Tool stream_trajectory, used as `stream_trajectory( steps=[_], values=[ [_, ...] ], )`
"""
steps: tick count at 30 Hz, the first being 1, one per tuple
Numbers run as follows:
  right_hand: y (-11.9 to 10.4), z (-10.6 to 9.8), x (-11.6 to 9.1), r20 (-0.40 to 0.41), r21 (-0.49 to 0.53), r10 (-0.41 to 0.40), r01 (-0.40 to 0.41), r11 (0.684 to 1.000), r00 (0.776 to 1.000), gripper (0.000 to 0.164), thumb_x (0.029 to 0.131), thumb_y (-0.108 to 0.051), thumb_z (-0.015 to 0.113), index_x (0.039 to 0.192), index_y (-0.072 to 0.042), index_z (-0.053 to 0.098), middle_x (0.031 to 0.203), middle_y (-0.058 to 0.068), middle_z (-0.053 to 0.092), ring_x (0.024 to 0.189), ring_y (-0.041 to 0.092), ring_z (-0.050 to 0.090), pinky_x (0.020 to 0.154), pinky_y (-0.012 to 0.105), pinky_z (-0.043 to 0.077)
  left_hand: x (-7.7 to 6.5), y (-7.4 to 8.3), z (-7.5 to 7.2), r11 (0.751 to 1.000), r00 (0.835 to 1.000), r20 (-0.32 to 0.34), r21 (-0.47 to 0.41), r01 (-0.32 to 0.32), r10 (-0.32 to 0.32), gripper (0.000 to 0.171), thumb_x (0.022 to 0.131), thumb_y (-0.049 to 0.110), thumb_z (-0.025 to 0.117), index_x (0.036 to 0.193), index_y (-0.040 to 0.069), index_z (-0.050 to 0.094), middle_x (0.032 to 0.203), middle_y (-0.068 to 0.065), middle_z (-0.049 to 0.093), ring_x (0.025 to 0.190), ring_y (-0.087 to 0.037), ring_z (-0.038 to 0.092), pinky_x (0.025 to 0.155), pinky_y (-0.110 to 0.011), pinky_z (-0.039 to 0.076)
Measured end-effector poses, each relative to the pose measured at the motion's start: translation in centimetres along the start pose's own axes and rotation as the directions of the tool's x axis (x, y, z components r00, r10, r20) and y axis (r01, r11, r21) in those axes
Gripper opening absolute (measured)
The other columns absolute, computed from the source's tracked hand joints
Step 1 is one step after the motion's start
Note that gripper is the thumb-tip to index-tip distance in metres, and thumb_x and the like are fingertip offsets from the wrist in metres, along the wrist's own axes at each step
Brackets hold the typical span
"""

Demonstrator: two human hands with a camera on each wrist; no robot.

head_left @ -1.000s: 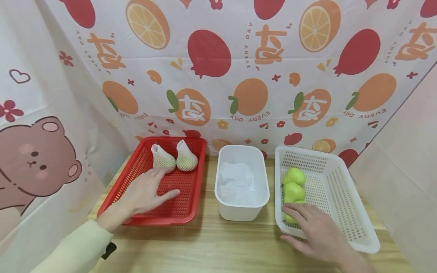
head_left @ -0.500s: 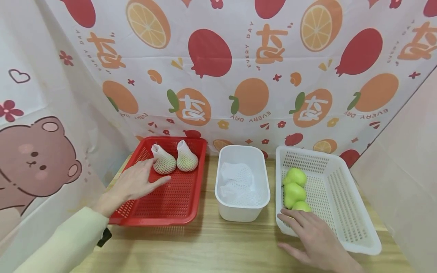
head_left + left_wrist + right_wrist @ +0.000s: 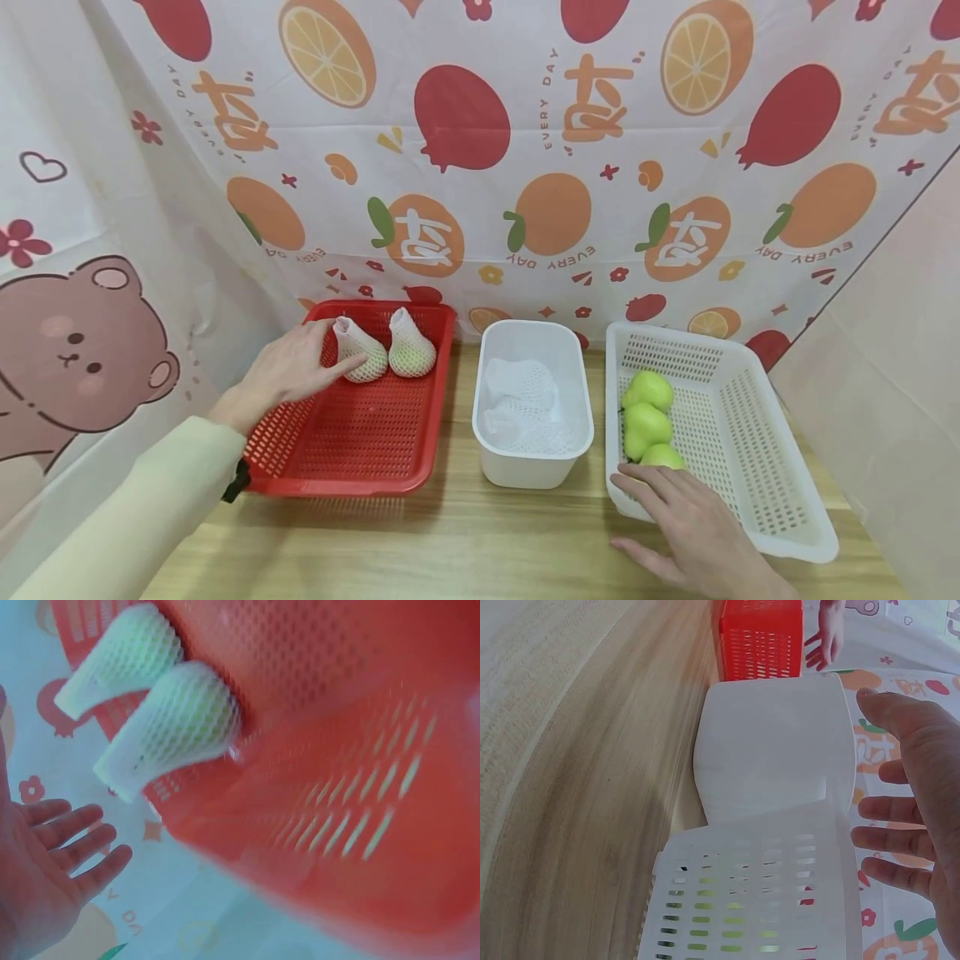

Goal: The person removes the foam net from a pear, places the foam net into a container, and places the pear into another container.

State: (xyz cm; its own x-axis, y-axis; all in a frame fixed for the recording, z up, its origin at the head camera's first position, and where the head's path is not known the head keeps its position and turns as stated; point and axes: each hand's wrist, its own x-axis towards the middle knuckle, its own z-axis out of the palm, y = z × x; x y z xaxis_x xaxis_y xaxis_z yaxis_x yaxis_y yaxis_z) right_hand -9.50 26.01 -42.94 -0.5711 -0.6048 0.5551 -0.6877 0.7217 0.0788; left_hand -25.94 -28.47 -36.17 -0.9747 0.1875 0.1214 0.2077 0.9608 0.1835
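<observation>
A fruit-printed cloth (image 3: pixel 480 117) fills the upper part of the head view, above a wood-grain table (image 3: pixel 465 550) along the bottom. At the right of the frame sits a white slotted basket (image 3: pixel 772 433); at centre left, a red basket (image 3: pixel 367 442). A pale sleeve (image 3: pixel 142 508) enters from the lower left corner, and a white tub (image 3: pixel 528 471) stands between the baskets, apart from both. The right hand (image 3: pixel 686 521), at lower right, is empty, its fingers extended and thumb well apart, above the white basket's near left corner. The left hand (image 3: pixel 288 367), also empty, hangs over the red basket's left side with fingers spread wide; in the left wrist view, a gap separates it from the pears. Two netted pears (image 3: pixel 411 350) lie side by side in the red basket's upper part. Three green pears (image 3: pixel 647 429) line the white basket's left wall, the lowest partly hidden by the right hand; whether they touch is unclear. Loose white foam nets (image 3: pixel 517 387) lie inside the tub.
</observation>
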Motion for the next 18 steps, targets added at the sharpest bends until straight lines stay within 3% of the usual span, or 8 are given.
stream_trajectory(
  steps=[13, 18],
  values=[
    [0.0, -0.1, -0.2, 0.018, -0.009, 0.014, -0.014, 1.000, 1.000, 0.066, 0.084, -0.064, 0.079, 0.130, -0.018, 0.071, 0.129, -0.003, 0.072, 0.106, 0.014, 0.072, 0.083, 0.038, 0.061, 2.4, -0.7, -0.8, 0.999, 0.999, 0.012, 0.007, 0.045, -0.045, 0.100, 0.093, 0.082, 0.048, 0.142, -0.005, 0.047, 0.127, -0.028, 0.063, 0.112, -0.043, 0.063, 0.093, -0.065, 0.054],
    [0.1, 0.0, -0.2, 0.018, -0.007, 0.010, -0.010, 1.000, 1.000, 0.067, 0.080, -0.061, 0.083, 0.130, -0.018, 0.071, 0.129, -0.003, 0.072, 0.106, 0.014, 0.072, 0.083, 0.038, 0.061, 3.5, -1.2, -0.5, 0.997, 0.996, 0.048, -0.015, 0.075, -0.074, 0.107, 0.092, 0.084, 0.047, 0.150, -0.006, 0.039, 0.134, -0.031, 0.059, 0.116, -0.047, 0.063, 0.096, -0.067, 0.052]
  ],
)
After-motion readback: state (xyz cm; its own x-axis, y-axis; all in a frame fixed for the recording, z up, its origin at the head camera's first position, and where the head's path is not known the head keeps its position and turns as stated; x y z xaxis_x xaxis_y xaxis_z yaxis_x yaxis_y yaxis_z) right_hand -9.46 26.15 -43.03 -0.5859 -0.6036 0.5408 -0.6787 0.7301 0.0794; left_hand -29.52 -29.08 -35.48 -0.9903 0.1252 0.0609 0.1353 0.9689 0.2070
